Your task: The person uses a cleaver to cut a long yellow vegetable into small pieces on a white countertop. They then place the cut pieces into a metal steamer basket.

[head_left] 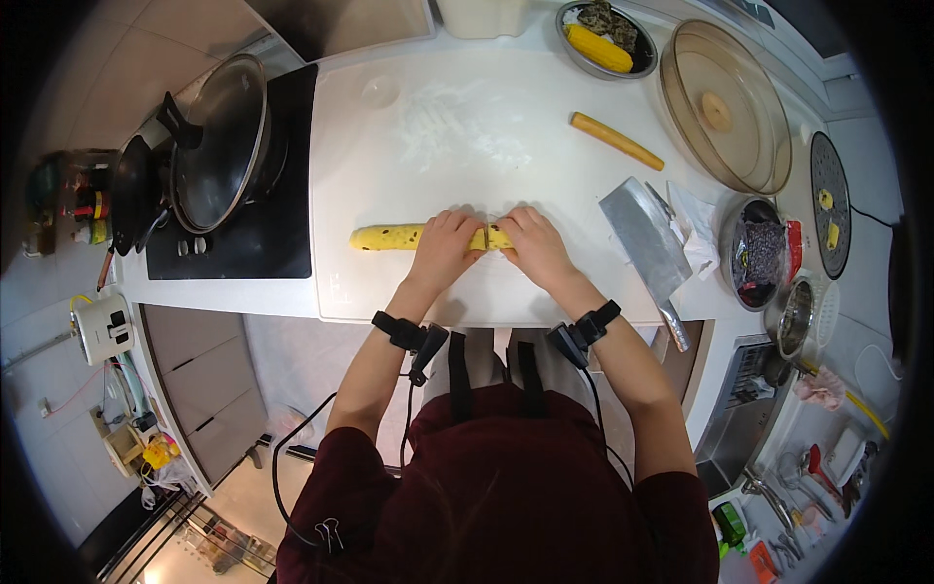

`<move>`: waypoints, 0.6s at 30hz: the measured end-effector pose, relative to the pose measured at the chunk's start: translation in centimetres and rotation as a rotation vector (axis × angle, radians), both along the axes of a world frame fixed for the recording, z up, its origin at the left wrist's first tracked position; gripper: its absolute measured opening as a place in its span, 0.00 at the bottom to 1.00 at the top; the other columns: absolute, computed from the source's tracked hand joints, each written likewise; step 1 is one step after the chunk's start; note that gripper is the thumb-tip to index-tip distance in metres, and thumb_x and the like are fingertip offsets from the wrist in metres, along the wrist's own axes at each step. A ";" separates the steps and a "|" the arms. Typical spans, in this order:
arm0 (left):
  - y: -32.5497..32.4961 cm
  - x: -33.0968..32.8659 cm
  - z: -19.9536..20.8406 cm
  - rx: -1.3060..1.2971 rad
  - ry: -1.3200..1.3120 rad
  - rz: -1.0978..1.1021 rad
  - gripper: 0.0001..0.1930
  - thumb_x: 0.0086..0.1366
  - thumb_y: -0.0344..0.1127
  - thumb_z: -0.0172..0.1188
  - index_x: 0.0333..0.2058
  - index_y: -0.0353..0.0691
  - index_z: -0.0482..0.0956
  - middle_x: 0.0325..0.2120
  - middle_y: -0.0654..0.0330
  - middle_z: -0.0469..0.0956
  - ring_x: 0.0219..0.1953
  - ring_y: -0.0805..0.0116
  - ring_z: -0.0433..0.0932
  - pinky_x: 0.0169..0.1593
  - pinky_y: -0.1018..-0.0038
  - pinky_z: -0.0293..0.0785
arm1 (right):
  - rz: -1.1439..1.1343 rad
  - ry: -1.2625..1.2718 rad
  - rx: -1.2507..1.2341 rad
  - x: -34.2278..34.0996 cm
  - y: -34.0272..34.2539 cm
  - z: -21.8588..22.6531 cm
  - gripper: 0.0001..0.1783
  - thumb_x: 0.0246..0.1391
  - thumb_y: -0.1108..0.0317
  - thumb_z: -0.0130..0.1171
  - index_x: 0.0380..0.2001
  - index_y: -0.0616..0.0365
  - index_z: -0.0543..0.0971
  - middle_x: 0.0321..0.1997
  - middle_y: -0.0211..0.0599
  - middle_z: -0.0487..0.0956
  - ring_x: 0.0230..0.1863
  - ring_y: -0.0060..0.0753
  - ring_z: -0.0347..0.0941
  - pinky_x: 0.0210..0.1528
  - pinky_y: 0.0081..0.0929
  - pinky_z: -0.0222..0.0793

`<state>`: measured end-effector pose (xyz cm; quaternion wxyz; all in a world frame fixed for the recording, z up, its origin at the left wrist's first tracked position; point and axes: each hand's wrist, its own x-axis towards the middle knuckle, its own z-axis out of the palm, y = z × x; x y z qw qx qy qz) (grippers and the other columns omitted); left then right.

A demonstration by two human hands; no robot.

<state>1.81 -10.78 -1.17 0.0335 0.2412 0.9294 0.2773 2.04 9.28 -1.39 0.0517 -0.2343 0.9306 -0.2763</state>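
A yellow dough log [384,237] with dark red specks lies crosswise on the white board [545,185]. My left hand [448,243] is closed over its right part. At that end, a narrow dark gap parts the log from a short yellow dough piece [498,237]. My right hand [533,243] has its fingers closed on this short piece, close beside the left hand. To the right of my hands, a cleaver [647,234] rests flat, its handle pointing toward me over the board's near edge. White flour [438,122] is dusted across the far part of the board.
A wooden rolling pin [618,141] lies at the far right, near a bowl with yellow dough [598,49] and a large amber basin [671,127]. A lidded pan [219,146] stands on the black cooktop at left. A crumpled white cloth or paper [696,224] lies beside the cleaver.
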 end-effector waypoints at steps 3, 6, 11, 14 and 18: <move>-0.7 -0.1 0.3 0.083 -0.039 -0.020 0.23 0.47 0.31 0.72 0.44 0.43 0.77 0.40 0.58 0.75 0.45 0.55 0.72 0.48 0.62 0.69 | -0.035 -0.038 -0.032 0.8 1.3 -0.4 0.22 0.40 0.72 0.68 0.43 0.58 0.78 0.45 0.36 0.73 0.52 0.42 0.68 0.54 0.34 0.67; -1.3 0.0 0.6 0.173 -0.050 -0.034 0.22 0.47 0.31 0.72 0.44 0.42 0.77 0.40 0.58 0.75 0.44 0.54 0.73 0.48 0.63 0.70 | -0.065 -0.078 -0.033 1.8 3.4 -0.1 0.22 0.40 0.73 0.68 0.43 0.58 0.78 0.45 0.37 0.73 0.51 0.43 0.68 0.54 0.35 0.68; -0.9 -0.2 0.8 0.110 -0.046 -0.024 0.23 0.48 0.31 0.72 0.44 0.41 0.77 0.41 0.56 0.76 0.45 0.53 0.73 0.50 0.62 0.70 | -0.201 -0.131 -0.068 4.3 8.5 1.1 0.22 0.40 0.75 0.68 0.44 0.58 0.77 0.47 0.40 0.73 0.52 0.46 0.69 0.55 0.36 0.67; 0.7 0.2 0.9 0.045 0.029 0.028 0.24 0.48 0.33 0.71 0.46 0.42 0.77 0.43 0.56 0.75 0.48 0.53 0.72 0.53 0.61 0.68 | -0.287 -0.166 -0.151 5.6 11.1 2.0 0.24 0.42 0.75 0.68 0.46 0.58 0.76 0.50 0.43 0.73 0.53 0.48 0.69 0.57 0.36 0.67; 3.7 0.4 1.5 0.176 -0.017 -0.110 0.24 0.52 0.37 0.70 0.48 0.42 0.76 0.46 0.54 0.75 0.51 0.52 0.71 0.55 0.60 0.68 | -0.354 -0.166 -0.337 7.4 12.3 2.8 0.24 0.43 0.76 0.68 0.47 0.58 0.76 0.52 0.43 0.73 0.54 0.45 0.70 0.56 0.34 0.67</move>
